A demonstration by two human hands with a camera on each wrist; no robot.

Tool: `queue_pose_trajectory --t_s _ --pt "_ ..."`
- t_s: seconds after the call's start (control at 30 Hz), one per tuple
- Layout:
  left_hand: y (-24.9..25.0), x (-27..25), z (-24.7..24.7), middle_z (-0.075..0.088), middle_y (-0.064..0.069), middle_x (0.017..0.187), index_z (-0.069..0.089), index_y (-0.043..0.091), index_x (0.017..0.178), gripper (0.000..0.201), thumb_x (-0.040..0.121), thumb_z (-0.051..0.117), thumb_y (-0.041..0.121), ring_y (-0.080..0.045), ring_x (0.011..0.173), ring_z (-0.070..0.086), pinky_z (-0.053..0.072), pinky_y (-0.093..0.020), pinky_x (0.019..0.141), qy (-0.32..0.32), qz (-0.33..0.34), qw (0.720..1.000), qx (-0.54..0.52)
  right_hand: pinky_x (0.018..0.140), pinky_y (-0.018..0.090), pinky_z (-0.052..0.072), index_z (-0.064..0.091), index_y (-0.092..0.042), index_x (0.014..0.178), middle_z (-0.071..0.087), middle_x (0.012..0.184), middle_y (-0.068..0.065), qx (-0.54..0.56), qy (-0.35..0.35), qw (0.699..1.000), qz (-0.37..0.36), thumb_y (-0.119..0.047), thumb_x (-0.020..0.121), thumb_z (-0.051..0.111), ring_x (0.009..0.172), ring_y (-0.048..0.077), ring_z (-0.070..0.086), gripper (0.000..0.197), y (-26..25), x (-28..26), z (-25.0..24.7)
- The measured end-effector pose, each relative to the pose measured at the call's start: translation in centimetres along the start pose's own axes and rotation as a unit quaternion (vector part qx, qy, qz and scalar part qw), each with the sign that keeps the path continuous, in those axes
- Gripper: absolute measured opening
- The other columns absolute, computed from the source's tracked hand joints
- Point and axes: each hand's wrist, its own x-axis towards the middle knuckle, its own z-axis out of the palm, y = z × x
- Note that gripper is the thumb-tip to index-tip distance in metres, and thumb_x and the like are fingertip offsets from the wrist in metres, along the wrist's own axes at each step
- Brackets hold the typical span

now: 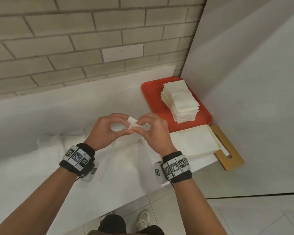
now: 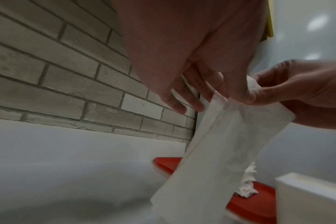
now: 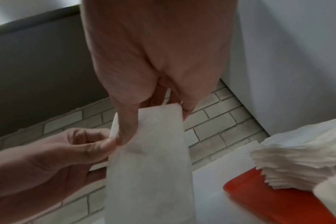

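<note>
- Left hand [image 1: 109, 131] and right hand [image 1: 154, 131] each pinch the top edge of one paper napkin [image 1: 132, 123] — it hangs above the white table [image 1: 58, 114].
- Napkin stack [image 1: 180, 99] sits on the red tray [image 1: 153, 97], off to the right.

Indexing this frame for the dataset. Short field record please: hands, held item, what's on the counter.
activity: handling a single white napkin above the counter
left hand: pinches the napkin's top edge
right hand: pinches the same edge, thumb in front
napkin: folded into a long strip, hanging down from both hands
napkin stack: on the red tray, far right by the partition
cream tray: nearer than the red tray, partly on a wooden board
backdrop: brick wall
</note>
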Motion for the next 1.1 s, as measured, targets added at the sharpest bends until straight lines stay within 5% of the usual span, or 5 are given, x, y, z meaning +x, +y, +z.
queue_pose_trajectory --t_s 0.17,0.6,0.77,0.93,1.1 --pt "1.3 2.5 1.0 0.082 -0.001 0.1 0.084 0.011 0.093 0.016 0.081 0.091 0.019 -0.02 0.1 0.078 0.058 -0.037 0.103 0.038 -0.018 0.992 -0.119 0.081 0.017 0.052 0.083 -0.016 0.09 0.076 0.099 -0.007 0.048 0.072 0.996 0.02 -0.029 0.082 0.094 0.091 0.005 0.071 0.019 -1.0 1.0 -3.4" --pt "4.8 5.2 14.2 0.076 0.006 0.078 0.073 0.024 0.082 0.021 0.088 0.088 0.039 -0.013 0.068 0.069 0.048 -0.026 0.058 -0.027 -0.111 0.989 -0.091 0.073 0.05 0.061 0.068 -0.018 0.079 0.075 0.081 0.005 -0.005 0.18 0.947 0.268 -0.043 0.08 0.095 0.077 0.033 0.072 0.036 10.3 -5.5 -18.0" --pt "4.6 4.2 20.6 0.062 0.002 0.081 0.049 0.024 0.099 0.032 0.092 0.08 0.029 -0.019 0.069 0.06 0.046 -0.03 0.062 -0.044 -0.126 0.991 0.006 0.07 0.018 0.049 0.07 -0.018 0.09 0.074 0.089 0.0 -0.097 0.124 0.936 0.315 -0.027 0.085 0.092 0.087 0.026 0.069 0.024 15.3 -6.8 -17.4" --pt "0.7 3.6 16.6 0.062 0.005 0.09 0.055 0.023 0.104 0.025 0.093 0.077 0.016 -0.013 0.082 0.06 0.05 -0.026 0.077 0.085 -0.105 0.99 0.029 0.088 0.038 0.053 0.065 -0.014 0.116 0.066 0.119 0.011 -0.257 0.145 0.928 0.228 -0.016 0.094 0.083 0.108 0.033 0.063 0.029 12.1 -7.2 -14.6" --pt "-9.1 2.3 9.2 0.049 -0.021 0.141 0.047 0.004 0.143 0.076 0.087 0.086 0.038 -0.045 0.132 0.044 0.043 -0.05 0.107 0.051 -0.337 0.916 0.213 0.068 0.022 0.051 0.064 -0.017 0.106 0.07 0.095 -0.003 -0.1 0.127 0.977 0.142 -0.023 0.102 0.073 0.078 0.011 0.066 0.011 4.0 -5.3 -5.5"
